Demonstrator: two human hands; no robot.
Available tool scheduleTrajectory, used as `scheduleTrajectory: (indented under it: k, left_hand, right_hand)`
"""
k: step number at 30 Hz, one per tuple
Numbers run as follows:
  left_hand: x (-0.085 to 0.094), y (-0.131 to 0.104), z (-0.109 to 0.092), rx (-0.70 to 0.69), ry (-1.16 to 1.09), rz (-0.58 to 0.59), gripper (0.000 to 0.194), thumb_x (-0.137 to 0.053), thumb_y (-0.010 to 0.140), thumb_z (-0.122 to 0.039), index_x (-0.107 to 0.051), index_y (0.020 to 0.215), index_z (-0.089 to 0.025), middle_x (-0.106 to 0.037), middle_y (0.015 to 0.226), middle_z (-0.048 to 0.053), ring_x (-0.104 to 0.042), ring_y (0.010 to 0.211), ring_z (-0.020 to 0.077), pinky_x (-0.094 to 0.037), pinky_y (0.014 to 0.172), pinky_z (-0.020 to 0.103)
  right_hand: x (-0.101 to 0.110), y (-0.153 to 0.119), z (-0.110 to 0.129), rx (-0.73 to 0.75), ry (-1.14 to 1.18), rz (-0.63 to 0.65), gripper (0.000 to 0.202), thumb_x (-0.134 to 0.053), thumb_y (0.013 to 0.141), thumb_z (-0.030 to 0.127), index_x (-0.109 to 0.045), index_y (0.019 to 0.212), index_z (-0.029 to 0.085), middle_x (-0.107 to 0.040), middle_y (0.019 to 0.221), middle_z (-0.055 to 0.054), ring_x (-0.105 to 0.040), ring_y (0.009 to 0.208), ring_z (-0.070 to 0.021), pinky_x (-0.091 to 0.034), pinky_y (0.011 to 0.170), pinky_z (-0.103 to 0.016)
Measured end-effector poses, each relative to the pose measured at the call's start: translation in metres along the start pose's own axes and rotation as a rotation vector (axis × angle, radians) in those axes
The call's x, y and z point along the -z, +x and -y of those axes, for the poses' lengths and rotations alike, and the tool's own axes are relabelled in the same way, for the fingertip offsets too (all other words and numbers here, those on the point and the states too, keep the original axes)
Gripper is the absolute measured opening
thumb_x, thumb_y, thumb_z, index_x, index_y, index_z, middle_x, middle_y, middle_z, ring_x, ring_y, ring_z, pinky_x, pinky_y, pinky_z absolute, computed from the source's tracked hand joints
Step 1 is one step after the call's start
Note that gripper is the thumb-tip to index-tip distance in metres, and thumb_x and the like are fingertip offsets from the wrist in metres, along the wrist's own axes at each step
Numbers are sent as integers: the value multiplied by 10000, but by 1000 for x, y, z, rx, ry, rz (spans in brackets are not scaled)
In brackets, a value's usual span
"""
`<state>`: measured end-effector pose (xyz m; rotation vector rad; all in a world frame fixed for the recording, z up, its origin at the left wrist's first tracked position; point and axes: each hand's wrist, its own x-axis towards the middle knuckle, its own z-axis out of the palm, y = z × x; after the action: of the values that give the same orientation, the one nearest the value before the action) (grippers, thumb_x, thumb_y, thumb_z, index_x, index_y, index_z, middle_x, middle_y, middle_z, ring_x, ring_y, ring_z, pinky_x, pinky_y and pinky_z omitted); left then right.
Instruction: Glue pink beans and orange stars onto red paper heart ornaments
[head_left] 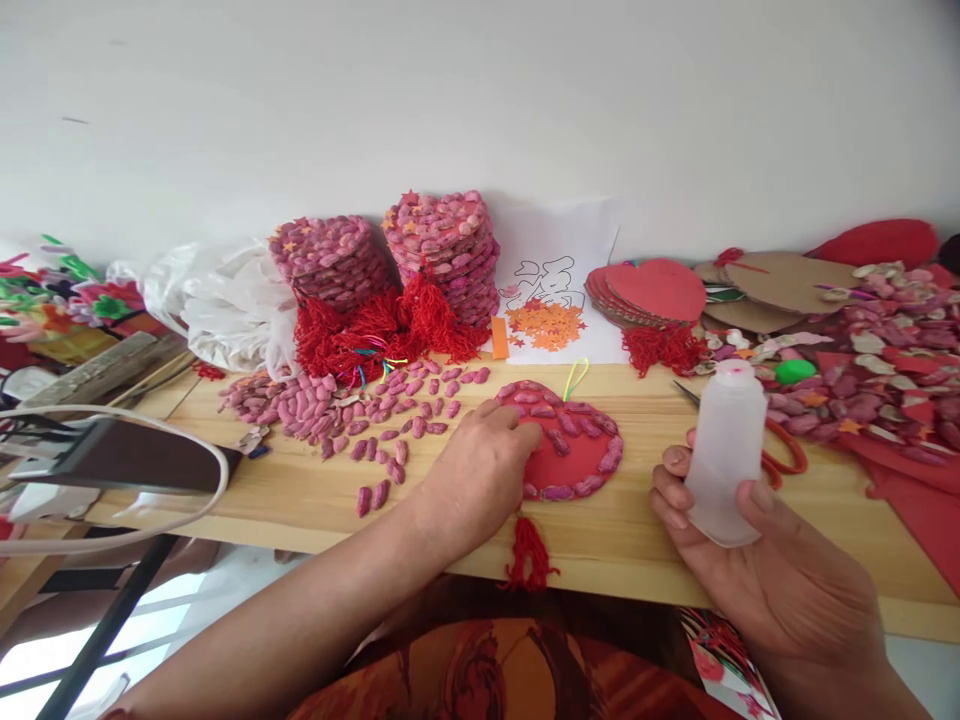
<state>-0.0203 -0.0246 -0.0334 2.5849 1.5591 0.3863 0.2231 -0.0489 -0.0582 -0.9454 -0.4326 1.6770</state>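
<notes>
Orange-patterned clothing (465,670) lies nearest; beyond, the right hand (780,585) is wrapped round a translucent squeeze bottle (726,455) — top end up, long axis near upright. The left hand (487,455) curls over a peanut-edged red plaque (570,465) (pinching or not, I cannot tell) flat on the bench (300,505), loop (576,378) away, tassel (531,557) nearer.

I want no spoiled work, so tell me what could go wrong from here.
The bottle, held low in the right hand, could slip. The left forearm might sweep nearby loose peanuts off the table. The red tassel, lying at the table's front edge, could snag on clothing.
</notes>
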Motion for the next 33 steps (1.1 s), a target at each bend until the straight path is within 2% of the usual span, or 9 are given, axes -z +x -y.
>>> scheduleTrajectory:
  k: [11,13,16,19,21,24,27,30,33]
  left_hand:
    - [12,-6,-5,-36,123,72,215,-518,876,-57,-703,854,-163,-641,843,96,-552,857,257,-453,723,374]
    - [16,-9,-1,-37,115,35,235,-531,870,-65,-732,897,-184,-660,853,95,-560,874,261,-463,761,386]
    - [26,-20,10,12,59,-123,266,-518,894,-83,-743,976,-200,-704,891,82,-597,905,240,-476,842,381]
    - [44,-41,30,135,-43,-280,214,-551,929,-195,-748,1012,-199,-749,939,65,-652,904,217,-494,886,363]
    - [55,-62,46,225,-69,-305,200,-571,919,-233,-759,981,-207,-760,896,54,-675,886,212,-511,872,342]
    - [64,-96,67,346,-56,-271,291,-482,926,-170,-745,1049,-193,-762,939,59,-693,896,202,-523,837,315]
    - [63,-126,78,421,-35,-247,287,-488,916,-176,-732,1066,-184,-753,1029,71,-691,936,205,-522,849,320]
    - [58,-143,78,462,-67,-195,224,-544,907,-234,-736,1013,-188,-756,989,63,-688,933,208,-517,849,319]
    - [55,-147,72,483,-109,-155,182,-599,886,-275,-734,978,-195,-748,916,42,-671,919,211,-503,836,312]
  right_hand:
    - [-13,0,0,120,-30,44,331,-826,658,291,-740,968,212,-642,875,-25,-568,706,-130,-536,582,-214]
    - [-14,0,-1,139,-48,57,309,-821,672,291,-739,959,211,-643,870,-29,-571,702,-133,-535,571,-221]
    - [-14,0,-1,163,-64,78,297,-811,693,283,-737,972,217,-645,876,-27,-579,703,-134,-541,570,-228]
    - [-13,0,-1,166,-61,91,306,-805,696,269,-734,991,227,-651,882,-21,-587,698,-132,-554,572,-232]
    - [-12,0,-1,160,-57,77,294,-799,695,260,-737,981,232,-659,874,-21,-595,690,-135,-564,566,-234]
    - [-14,-2,0,167,-22,65,256,-774,722,213,-744,974,248,-677,872,-24,-621,711,-143,-586,599,-224]
    - [-22,-5,1,150,-23,70,211,-764,743,190,-762,948,239,-679,842,-34,-638,710,-148,-589,606,-213]
    - [-29,-9,3,148,-48,30,187,-799,695,186,-766,876,220,-668,793,-29,-630,653,-138,-584,563,-211]
    - [-31,-10,3,121,-27,-42,218,-782,726,179,-761,931,248,-671,838,-10,-632,696,-131,-604,620,-218]
